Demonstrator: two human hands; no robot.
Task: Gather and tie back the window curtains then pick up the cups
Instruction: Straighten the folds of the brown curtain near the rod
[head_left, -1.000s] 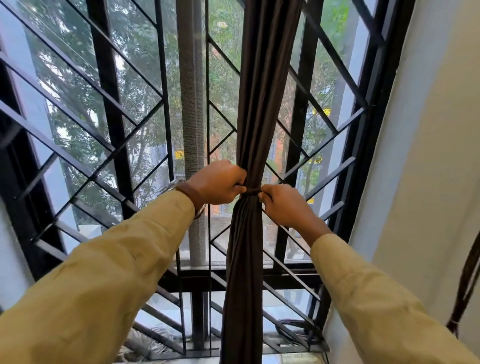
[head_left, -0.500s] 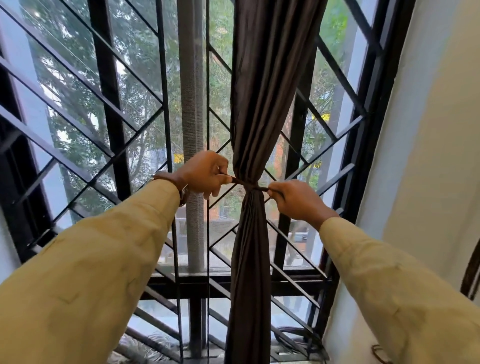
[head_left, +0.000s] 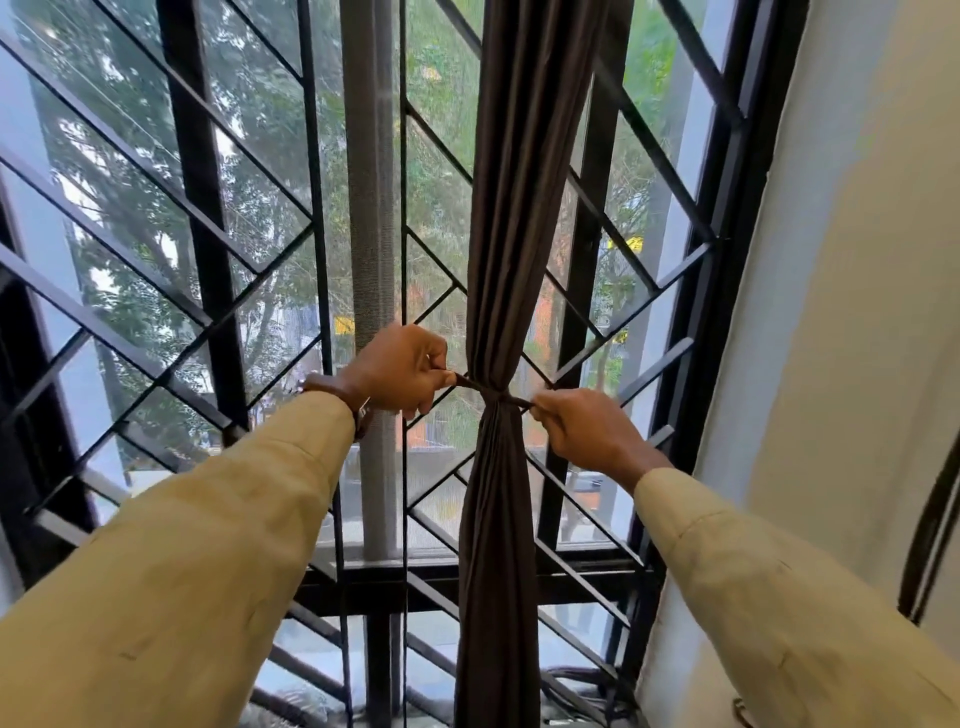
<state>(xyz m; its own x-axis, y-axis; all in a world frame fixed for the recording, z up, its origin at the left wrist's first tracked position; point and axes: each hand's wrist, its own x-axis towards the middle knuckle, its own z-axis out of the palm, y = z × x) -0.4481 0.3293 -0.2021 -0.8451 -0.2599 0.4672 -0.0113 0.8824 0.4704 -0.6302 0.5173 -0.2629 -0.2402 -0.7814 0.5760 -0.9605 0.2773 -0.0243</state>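
Black diagonal window grille (head_left: 208, 228) w/ trees behind fills most of the frame; pale wall (head_left: 857, 260) runs down the right side. Dark brown curtain (head_left: 519, 182) hangs centre-right, bunched into one narrow column & cinched at mid-frame by a thin tie (head_left: 470, 383) of the same colour. Left hand (head_left: 402, 371), just left of the cinch, has its fingers curled & pinches one end of the tie. Right hand (head_left: 587, 434), just right & a bit lower, pinches the other end. Both ends run taut in opposite directions, so prob. the knot is being drawn snug: an even outward pull squeezes the fabric w/o dragging it sideways. Tan sleeves (head_left: 182, 597) reach in from both lower corners. Curtain looks gathered; knot not yet finished, by my read. No cups in view, so that part can't be judged from here
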